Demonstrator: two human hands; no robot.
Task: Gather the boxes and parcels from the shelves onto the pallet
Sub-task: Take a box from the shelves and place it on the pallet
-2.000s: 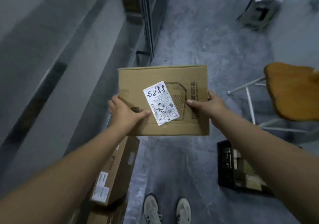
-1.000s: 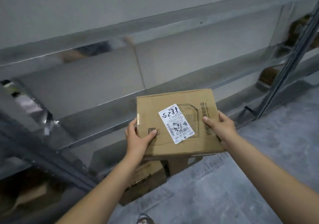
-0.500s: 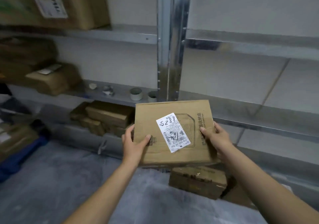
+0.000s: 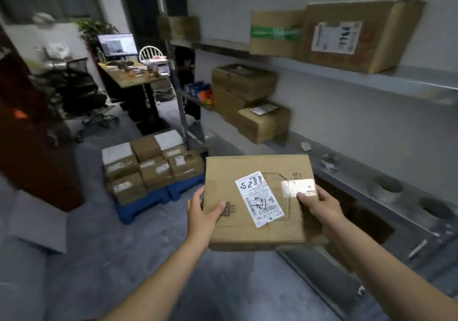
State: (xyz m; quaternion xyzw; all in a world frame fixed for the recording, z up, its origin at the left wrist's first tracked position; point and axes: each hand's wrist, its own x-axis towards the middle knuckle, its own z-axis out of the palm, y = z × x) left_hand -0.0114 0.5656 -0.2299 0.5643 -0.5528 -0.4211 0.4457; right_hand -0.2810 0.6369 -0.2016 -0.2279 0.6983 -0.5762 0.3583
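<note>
Nearest up: flat brown cardboard box [image 4: 247, 172], held level in mid-air over the grey floor, just beside the lower shelf. Left grip [image 4: 202, 215] clamped on the left edge, thumb on top, fingers tucked underneath. Right grip [image 4: 319, 206] grasping the right edge the same way, thumb on a shiny patch of clear tape [image 4: 298, 185]. Stuck crooked on the lid: white shipping label [image 4: 259, 198] with a barcode and "8825" in black marker, upside down from here. Also a faint printed outline and some characters on the cardboard. Looks a bit soft at the corners.

Further out on the left: blue pallet [image 4: 146, 203] on the floor, stacked with small brown parcels [image 4: 148, 164], well apart from the held box. Along the right: metal shelves [image 4: 347, 169] with more cartons [image 4: 245, 83], plus tape rolls [image 4: 386, 188] on the lower one. Way back: tabletop [image 4: 133, 79] with a monitor [image 4: 117, 44], pretty blurry.
</note>
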